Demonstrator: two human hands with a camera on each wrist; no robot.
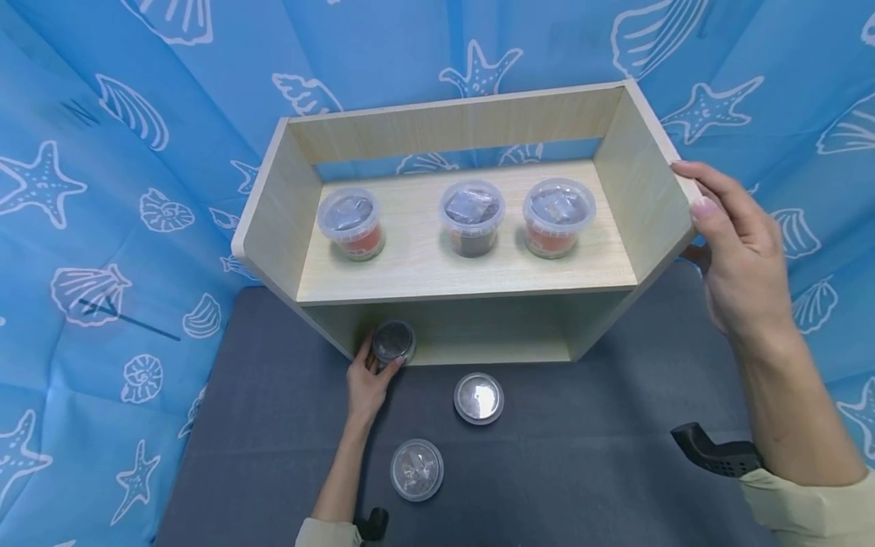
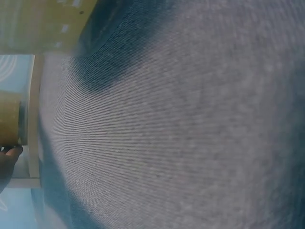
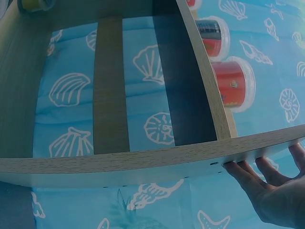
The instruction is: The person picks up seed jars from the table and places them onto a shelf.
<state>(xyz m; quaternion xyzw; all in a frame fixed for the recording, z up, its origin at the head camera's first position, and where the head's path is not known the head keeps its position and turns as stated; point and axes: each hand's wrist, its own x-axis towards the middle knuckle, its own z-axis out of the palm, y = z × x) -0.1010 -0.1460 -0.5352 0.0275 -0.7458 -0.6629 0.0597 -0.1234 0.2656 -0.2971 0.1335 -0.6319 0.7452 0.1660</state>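
In the head view my left hand holds a clear-lidded tub, dark under its lid, at the left end of the lower level of a pale wooden shelf. The left wrist view shows the fingers against the yellowish side of this tub. My right hand grips the front edge of the shelf's right side panel. From the right wrist view, its fingers lie against the panel's outer face. Three lidded tubs stand on the upper level: a red one, a dark one and another red one.
Two more clear-lidded tubs stand on the dark cloth before the shelf, one nearer it and one further forward. A blue curtain with white shell and starfish prints hangs behind and at the sides.
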